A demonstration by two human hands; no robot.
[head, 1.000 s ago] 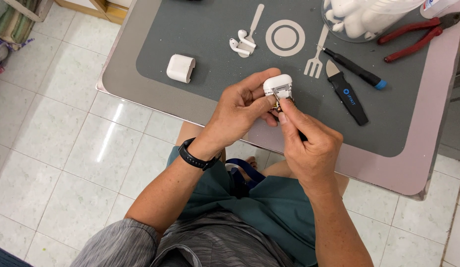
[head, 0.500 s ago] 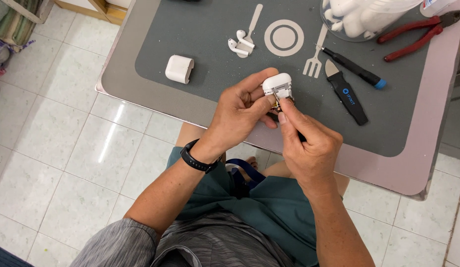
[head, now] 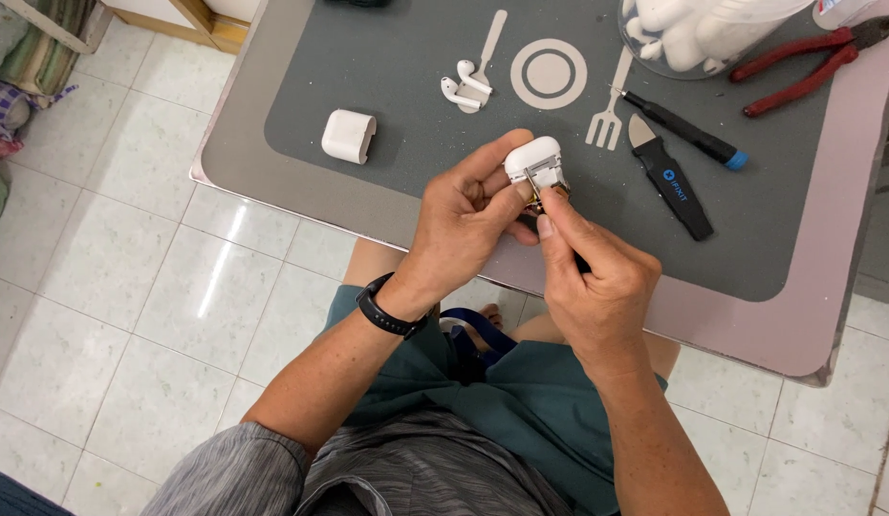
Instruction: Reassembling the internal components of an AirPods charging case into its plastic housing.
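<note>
Left hand pinching white earbud case above the worktop edge; right hand grip pressed on a thin tool at its hinge; 2 earbuds lying well apart

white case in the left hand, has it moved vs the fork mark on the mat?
No. The case sits just left of and below the fork mark, as before, gripped by the left hand.
</note>
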